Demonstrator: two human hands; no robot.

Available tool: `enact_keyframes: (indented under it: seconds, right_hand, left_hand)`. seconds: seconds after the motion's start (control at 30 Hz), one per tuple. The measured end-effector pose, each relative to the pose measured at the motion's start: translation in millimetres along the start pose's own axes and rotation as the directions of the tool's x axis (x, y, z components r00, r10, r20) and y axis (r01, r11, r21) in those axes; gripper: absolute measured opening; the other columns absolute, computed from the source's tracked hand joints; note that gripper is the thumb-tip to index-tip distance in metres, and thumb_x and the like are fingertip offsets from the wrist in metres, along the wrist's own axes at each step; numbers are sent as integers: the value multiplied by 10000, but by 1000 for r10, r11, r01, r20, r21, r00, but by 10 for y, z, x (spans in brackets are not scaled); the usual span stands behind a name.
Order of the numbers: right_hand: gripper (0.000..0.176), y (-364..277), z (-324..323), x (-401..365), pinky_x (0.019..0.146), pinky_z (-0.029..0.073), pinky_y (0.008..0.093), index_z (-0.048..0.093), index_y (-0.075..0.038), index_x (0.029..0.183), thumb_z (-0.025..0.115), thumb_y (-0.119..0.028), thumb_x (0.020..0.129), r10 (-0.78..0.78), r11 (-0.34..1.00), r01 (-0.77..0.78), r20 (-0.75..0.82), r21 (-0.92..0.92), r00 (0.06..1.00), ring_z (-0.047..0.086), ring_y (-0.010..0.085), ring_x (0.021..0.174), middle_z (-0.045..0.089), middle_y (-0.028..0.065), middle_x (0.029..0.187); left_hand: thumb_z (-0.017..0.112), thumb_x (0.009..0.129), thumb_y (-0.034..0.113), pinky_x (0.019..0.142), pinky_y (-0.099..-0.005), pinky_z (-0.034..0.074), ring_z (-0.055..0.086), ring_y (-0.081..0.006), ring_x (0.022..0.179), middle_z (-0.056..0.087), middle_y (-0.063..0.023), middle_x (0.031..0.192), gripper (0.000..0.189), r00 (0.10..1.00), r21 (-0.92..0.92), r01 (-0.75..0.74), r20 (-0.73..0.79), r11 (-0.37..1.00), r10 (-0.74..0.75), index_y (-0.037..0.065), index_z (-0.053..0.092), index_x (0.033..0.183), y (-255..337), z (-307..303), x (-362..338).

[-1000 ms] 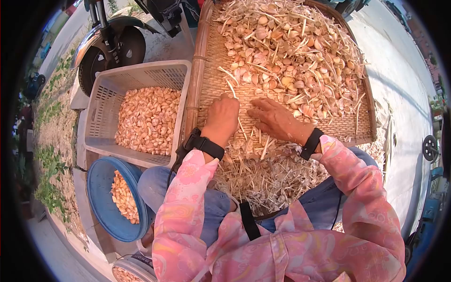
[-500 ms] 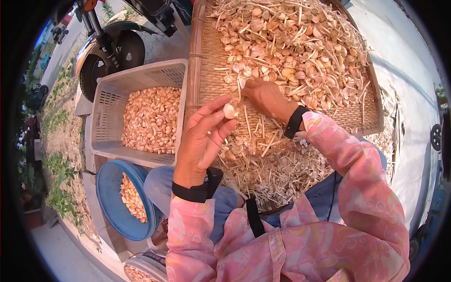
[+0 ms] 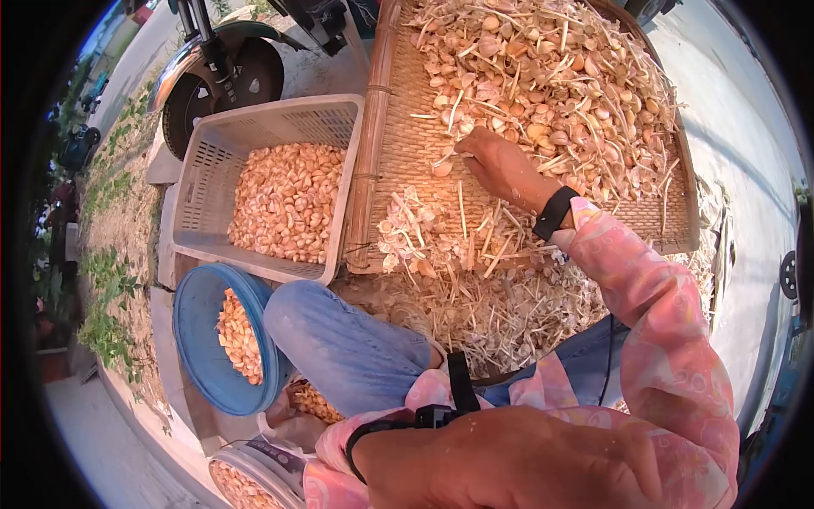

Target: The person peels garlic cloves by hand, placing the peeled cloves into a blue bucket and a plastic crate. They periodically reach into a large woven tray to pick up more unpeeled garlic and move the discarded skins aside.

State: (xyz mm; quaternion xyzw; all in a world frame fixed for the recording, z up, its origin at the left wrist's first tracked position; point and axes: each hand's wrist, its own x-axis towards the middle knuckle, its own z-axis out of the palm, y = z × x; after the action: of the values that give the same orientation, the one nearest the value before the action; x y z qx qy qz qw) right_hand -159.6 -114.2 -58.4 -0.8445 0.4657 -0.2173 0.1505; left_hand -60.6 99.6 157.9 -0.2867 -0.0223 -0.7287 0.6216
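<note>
My right hand [image 3: 509,174] reaches down to the near edge of a heap of garlic cloves [image 3: 543,93], which is mixed with dry stalks on a woven tray [image 3: 398,136]. Its fingers are pinched together, and I cannot make out what is between them. Just below the fingertips lies a single garlic clove [image 3: 442,168]. Large and close to the camera, my left hand [image 3: 517,458] is raised in front of my body with its back showing. The left fingers are out of sight, so whatever they hold is hidden.
Left of the tray stands a grey plastic crate [image 3: 199,170] of cloves. Below it are a blue tub [image 3: 199,356] and a white bucket [image 3: 254,458], both holding cloves. Skins and stalks [image 3: 517,314] litter the ground between my legs. A wheel [image 3: 254,76] stands behind the crate.
My left hand, which held a pale garlic clove over the tray, has come back close to the camera. The right hand stays at the heap, its fingers still together.
</note>
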Motion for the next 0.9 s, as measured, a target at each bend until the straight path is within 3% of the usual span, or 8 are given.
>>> enact_keyframes:
  seconds: [0.2, 0.43, 0.5, 0.57, 0.67, 0.7, 0.77, 0.9]
  right_hand:
    - [193, 17, 193, 259, 710, 466, 408, 584, -61, 955, 543, -36, 768, -39, 987, 50, 77, -153, 996, 570, 327, 858, 551, 137, 858]
    - [170, 5, 217, 367, 669, 475, 421, 561, -38, 894, 558, -84, 731, 15, 966, 37, 198, -256, 980, 587, 354, 762, 570, 151, 909]
    - [152, 19, 120, 317, 639, 475, 393, 563, -28, 860, 573, -103, 727, 114, 993, -104, 185, -64, 976, 595, 329, 719, 583, 146, 819]
    - [147, 37, 16, 264, 608, 474, 365, 566, -18, 825, 587, -122, 724, 212, 961, -239, 186, 136, 959, 603, 303, 676, 595, 142, 729]
    - [142, 99, -114, 126, 542, 411, 231, 534, -63, 771, 624, -171, 788, 385, 669, -494, 309, 555, 869, 532, 101, 609, 548, -2, 648]
    - [154, 50, -214, 81, 538, 395, 203, 522, -81, 763, 626, -185, 810, 412, 492, -547, 372, 677, 832, 504, 58, 600, 536, -40, 656]
    - [153, -30, -366, -62, 532, 403, 197, 557, -78, 763, 638, -201, 807, 374, 384, -498, 363, 778, 854, 555, 55, 631, 573, -20, 674]
    - [139, -303, -444, -400, 541, 419, 184, 567, -51, 811, 624, -174, 842, 335, 237, -419, 331, 877, 882, 548, 44, 629, 589, -12, 705]
  left_hand:
    - [529, 792, -117, 486, -312, 476, 602, -252, 598, 593, -278, 795, 256, 991, -66, 115, 76, 991, -109, -228, 469, 1015, 288, -110, 171]
    - [538, 796, -106, 502, -297, 482, 603, -248, 621, 595, -280, 809, 229, 993, -70, -56, 102, 996, 63, -216, 487, 990, 298, -279, 268]
    - [551, 801, -91, 506, -303, 489, 612, -256, 625, 598, -281, 806, 219, 997, -2, -60, 51, 998, 60, -207, 496, 979, 315, -268, 254]
    - [542, 827, -29, 606, -301, 486, 606, -222, 680, 589, -232, 851, 218, 994, 187, 99, -63, 977, -89, -158, 510, 1001, 498, -240, 249]
    - [511, 871, 75, 749, -268, 482, 584, -170, 816, 569, -159, 974, 248, 883, 460, 428, -394, 778, -254, -63, 523, 1076, 1036, -391, 293]
    - [515, 870, 75, 694, -251, 495, 585, -199, 845, 567, -183, 1002, 262, 842, 516, 455, -516, 725, -161, -58, 515, 1096, 1131, -555, 315]
    - [494, 889, 47, 751, -238, 508, 595, -130, 870, 576, -86, 985, 253, 770, 732, 535, -628, 423, 112, -53, 496, 1121, 1260, -992, 345]
    - [513, 909, 108, 721, -244, 512, 607, -154, 879, 602, -103, 966, 262, 741, 752, 627, -657, 205, 143, -24, 510, 1135, 1220, -1665, 392]
